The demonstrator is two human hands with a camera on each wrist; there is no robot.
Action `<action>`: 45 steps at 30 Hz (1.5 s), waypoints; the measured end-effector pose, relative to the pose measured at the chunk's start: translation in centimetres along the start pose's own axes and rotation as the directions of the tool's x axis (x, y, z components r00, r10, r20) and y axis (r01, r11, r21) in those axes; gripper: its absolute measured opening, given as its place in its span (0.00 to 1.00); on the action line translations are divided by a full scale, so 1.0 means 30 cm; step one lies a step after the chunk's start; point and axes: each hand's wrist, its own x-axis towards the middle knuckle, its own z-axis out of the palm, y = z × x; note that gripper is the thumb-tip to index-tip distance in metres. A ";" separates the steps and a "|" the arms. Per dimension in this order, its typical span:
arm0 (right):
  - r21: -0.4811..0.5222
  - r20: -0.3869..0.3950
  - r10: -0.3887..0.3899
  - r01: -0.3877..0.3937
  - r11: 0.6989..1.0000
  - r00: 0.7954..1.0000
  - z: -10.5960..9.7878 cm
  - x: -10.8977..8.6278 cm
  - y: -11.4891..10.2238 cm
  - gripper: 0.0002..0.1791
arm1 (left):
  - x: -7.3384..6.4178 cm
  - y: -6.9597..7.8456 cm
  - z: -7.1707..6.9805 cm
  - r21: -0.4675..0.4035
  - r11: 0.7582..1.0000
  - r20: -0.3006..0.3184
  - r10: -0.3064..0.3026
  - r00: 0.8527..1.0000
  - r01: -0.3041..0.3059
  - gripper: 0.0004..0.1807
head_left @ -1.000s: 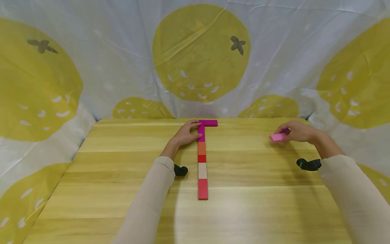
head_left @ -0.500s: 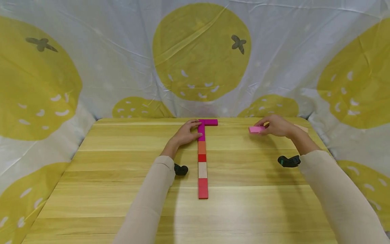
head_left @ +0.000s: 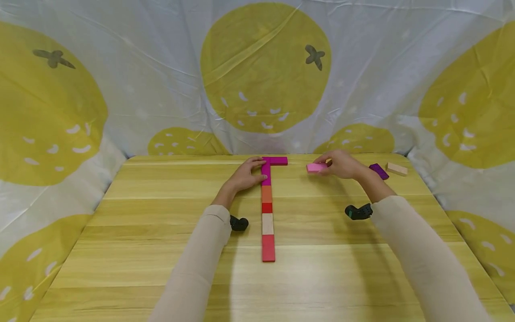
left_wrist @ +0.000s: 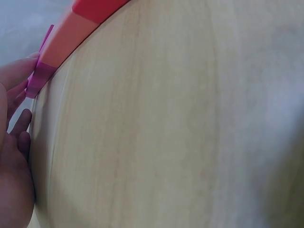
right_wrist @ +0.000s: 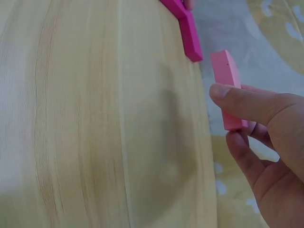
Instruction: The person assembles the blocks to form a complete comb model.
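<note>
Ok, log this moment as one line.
left hand: touches left magenta block | right hand: holds pink block, raised | purple block, tan block: on table, right side

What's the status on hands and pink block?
Right hand pinches pink block above table. Left hand touches magenta block. Nothing visible between pink block and block row.

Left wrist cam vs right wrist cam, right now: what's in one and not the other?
Left wrist only: the orange block and a red block next to it.
Right wrist only: the right hand pinching the pink block.
Both: the tabletop, the pale cloth beyond it, the left hand (just a fingertip in right wrist) and the magenta block it touches. Crosswise magenta block: clear in right wrist, can't tell in left.
</note>
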 end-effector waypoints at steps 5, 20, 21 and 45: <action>0.013 -0.036 -0.004 0.004 1.000 0.999 0.033 0.041 -0.027 0.18 | 0.001 -0.003 -0.005 0.001 1.000 -0.004 0.000 1.000 0.000 0.33; 0.051 -0.054 0.035 -0.032 0.998 0.998 0.162 0.141 -0.095 0.19 | 0.002 0.001 -0.008 0.010 1.000 0.002 -0.009 1.000 0.008 0.33; 0.058 -0.060 0.049 -0.045 0.997 0.997 0.171 0.146 -0.099 0.20 | 0.002 0.001 -0.009 0.009 1.000 0.002 -0.010 1.000 0.010 0.33; 0.022 -0.198 0.025 -0.021 1.000 0.980 0.310 0.208 -0.134 0.15 | 0.003 0.003 0.000 0.015 1.000 -0.004 0.007 1.000 -0.007 0.33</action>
